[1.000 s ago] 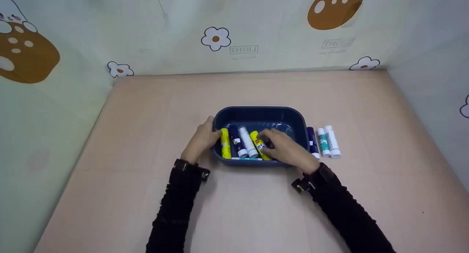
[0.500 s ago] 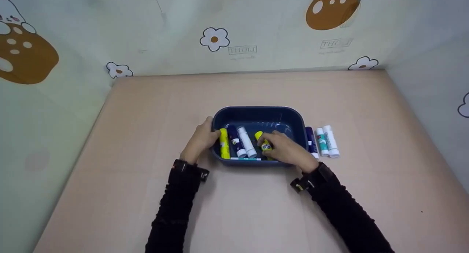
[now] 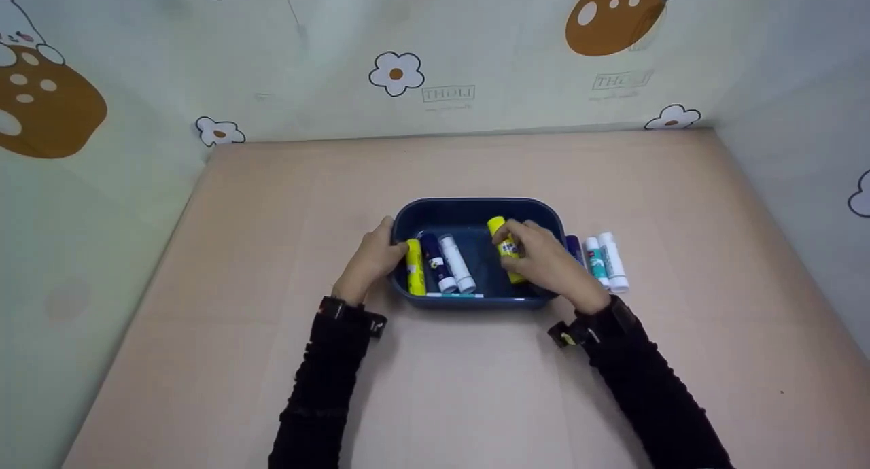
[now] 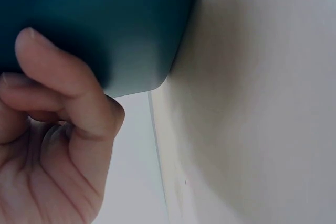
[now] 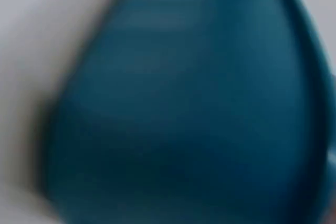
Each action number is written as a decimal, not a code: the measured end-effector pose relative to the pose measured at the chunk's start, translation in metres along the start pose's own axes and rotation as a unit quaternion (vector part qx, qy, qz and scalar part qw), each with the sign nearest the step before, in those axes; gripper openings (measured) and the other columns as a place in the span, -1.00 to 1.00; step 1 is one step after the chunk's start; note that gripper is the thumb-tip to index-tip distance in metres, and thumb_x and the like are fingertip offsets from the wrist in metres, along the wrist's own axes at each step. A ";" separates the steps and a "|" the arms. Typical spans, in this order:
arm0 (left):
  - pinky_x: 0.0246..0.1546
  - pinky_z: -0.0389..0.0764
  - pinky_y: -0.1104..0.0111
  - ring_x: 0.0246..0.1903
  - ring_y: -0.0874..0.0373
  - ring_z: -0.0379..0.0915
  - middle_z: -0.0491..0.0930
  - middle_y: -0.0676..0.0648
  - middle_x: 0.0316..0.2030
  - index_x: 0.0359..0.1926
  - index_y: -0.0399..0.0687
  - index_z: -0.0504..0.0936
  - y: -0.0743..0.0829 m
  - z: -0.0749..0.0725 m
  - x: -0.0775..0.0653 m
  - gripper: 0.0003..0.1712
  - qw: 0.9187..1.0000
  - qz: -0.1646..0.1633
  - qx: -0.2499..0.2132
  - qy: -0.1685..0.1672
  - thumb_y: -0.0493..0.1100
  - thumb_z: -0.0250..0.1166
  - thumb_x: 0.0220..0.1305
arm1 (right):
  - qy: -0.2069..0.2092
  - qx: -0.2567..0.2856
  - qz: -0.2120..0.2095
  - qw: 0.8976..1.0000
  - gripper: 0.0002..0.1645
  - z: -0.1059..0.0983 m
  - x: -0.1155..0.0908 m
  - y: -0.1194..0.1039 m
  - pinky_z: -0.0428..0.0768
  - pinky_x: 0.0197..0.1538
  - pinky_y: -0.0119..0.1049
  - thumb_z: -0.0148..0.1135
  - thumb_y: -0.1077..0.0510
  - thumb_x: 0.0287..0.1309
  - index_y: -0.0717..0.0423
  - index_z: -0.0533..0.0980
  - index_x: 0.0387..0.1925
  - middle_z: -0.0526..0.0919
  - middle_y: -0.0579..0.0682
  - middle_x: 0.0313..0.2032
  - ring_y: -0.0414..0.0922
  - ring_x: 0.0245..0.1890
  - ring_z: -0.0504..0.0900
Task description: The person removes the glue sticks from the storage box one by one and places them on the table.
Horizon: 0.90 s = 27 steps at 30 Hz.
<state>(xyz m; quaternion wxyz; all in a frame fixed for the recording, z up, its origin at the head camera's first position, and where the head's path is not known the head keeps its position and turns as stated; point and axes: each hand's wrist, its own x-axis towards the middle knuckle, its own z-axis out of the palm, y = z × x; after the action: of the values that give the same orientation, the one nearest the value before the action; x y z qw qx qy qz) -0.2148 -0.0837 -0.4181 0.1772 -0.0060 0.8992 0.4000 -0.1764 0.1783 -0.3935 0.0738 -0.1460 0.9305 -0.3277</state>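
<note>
A dark blue basin [image 3: 476, 304] rests on the table. My left hand [image 3: 370, 259] grips its left wall, thumb over the rim; the left wrist view shows curled fingers [image 4: 58, 72] against the outer side. Over the basin's right half, my right hand [image 3: 544, 262] pinches a yellow glue stick [image 3: 504, 245], which tilts with its cap end away from me. Inside the basin's left half lie another yellow glue stick [image 3: 415, 268], a dark purple one [image 3: 438, 264] and a white one [image 3: 457, 264]. A thin white-and-teal stick [image 3: 454, 295] lies along the near wall. Blurred basin wall [image 5: 184, 103] fills the right wrist view.
Right of the basin, a white-and-teal glue stick [image 3: 597, 262] and a white one [image 3: 614, 262] lie side by side on the table [image 3: 462, 387]. A dark purple one [image 3: 574, 249] beside them is partly hidden by my right hand. Patterned sheeting [image 3: 306, 61] encloses the table's back and sides.
My right hand has moved the yellow glue stick rightward and up, away from the white one in the basin. My left hand keeps its grip on the basin's wall.
</note>
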 end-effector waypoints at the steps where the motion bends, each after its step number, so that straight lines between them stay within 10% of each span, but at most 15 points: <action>1: 0.15 0.41 0.09 0.18 -0.13 0.33 0.32 -0.34 0.22 0.21 -0.23 0.19 0.000 0.000 0.000 -0.54 1.000 0.000 0.000 0.000 -0.21 0.00 0.33 | 0.007 0.005 -0.005 1.000 -0.70 -0.005 -0.001 0.000 0.46 -0.28 -0.27 0.21 0.23 0.07 0.11 0.49 -0.10 0.47 0.12 -0.23 -0.02 -0.25 0.43; 14: 0.11 0.45 0.10 0.11 -0.11 0.38 0.36 -0.34 0.17 0.19 -0.25 0.21 0.000 -0.001 -0.004 -0.53 1.000 0.017 -0.004 0.003 -0.21 0.01 0.30 | 0.036 -0.009 0.075 0.996 -0.65 -0.082 -0.029 0.020 0.50 -0.15 -0.10 0.09 0.24 0.17 0.18 0.39 0.02 0.41 0.23 -0.07 0.11 -0.13 0.46; 27: 0.13 0.43 0.10 0.15 -0.12 0.36 0.34 -0.34 0.20 0.22 -0.23 0.19 -0.001 -0.001 -0.003 -0.51 1.000 0.018 -0.001 0.003 -0.20 0.01 0.31 | -0.084 -0.040 0.192 0.977 -0.58 -0.109 -0.044 0.072 0.56 -0.25 -0.28 -0.01 0.26 0.20 0.27 0.31 0.10 0.38 0.37 -0.03 0.10 -0.21 0.45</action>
<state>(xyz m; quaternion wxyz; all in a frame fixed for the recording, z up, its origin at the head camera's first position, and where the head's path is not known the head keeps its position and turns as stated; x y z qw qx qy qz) -0.2119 -0.0854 -0.4175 0.1676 0.0090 0.8993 0.4039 -0.1765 0.3098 -0.3527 0.2073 0.0055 0.9440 -0.2566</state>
